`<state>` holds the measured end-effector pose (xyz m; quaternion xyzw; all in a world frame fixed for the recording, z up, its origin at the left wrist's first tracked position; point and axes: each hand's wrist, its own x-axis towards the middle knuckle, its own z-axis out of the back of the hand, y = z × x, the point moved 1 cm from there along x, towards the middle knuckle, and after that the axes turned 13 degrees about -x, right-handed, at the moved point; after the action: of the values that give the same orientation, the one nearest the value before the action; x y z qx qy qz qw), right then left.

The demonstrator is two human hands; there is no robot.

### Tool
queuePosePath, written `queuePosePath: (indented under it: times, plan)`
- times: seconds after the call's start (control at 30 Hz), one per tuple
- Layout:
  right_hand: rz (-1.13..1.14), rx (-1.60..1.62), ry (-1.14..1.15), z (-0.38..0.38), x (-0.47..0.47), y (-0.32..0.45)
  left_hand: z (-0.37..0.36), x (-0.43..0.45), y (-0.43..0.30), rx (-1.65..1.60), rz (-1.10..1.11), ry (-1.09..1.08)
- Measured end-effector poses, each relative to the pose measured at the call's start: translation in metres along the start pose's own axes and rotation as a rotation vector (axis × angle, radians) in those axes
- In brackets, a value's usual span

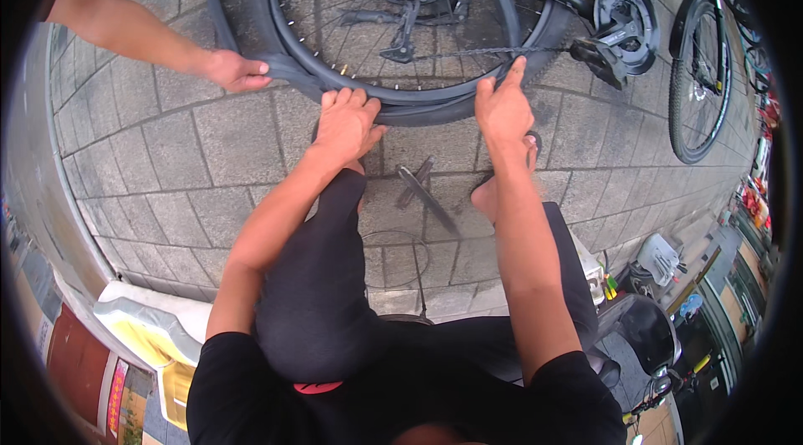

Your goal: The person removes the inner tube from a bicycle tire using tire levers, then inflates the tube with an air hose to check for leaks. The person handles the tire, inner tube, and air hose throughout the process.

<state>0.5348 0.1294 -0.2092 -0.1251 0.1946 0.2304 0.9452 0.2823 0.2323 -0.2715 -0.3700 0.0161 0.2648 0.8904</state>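
A bicycle's rear wheel lies before me, with its black tyre (433, 115) partly off the rim (401, 95) along the near side. My left hand (348, 122) grips the tyre at lower left, fingers curled over its edge and thumb on the near side. My right hand (505, 106) holds the tyre farther right, index finger stretched towards the rim; its other fingers are partly hidden. From the left, another person's hand (238, 70) pinches a flat black inner tube (285, 68), which runs to the tyre beside my left hand.
Two flat dark bars (433, 203) lie crossed on the paving (301, 156) between my feet. The rear derailleur (401, 24), chain (477, 53) and crankset (624, 24) sit above the near rim. Another bicycle wheel (696, 81) stands at right. A thin wire loop (419, 269) is near my seat.
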Motion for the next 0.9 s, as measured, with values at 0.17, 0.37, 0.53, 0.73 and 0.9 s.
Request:
queuePosePath:
  times: [0.17, 0.37, 0.53, 0.73, 0.9]
  plan:
    - [0.016, 0.012, -0.041, -0.007, 0.004, -0.005, -0.003, 0.003, -0.001, -0.005, 0.043, 0.016]
    - [-0.027, 0.061, -0.183, -0.019, 0.013, -0.004, -0.014, -0.003, 0.003, -0.007, -0.012, -0.086]
    - [0.015, 0.265, -0.203, -0.032, 0.015, -0.006, -0.02, -0.008, 0.01, 0.005, 0.005, -0.112]
    - [0.239, 0.12, -0.366, -0.029, -0.004, -0.001, -0.019, -0.011, 0.011, 0.017, -0.002, -0.105]
    - [0.396, -0.063, -0.416, -0.02, -0.003, 0.006, -0.022, -0.009, 0.011, 0.012, 0.005, -0.103]
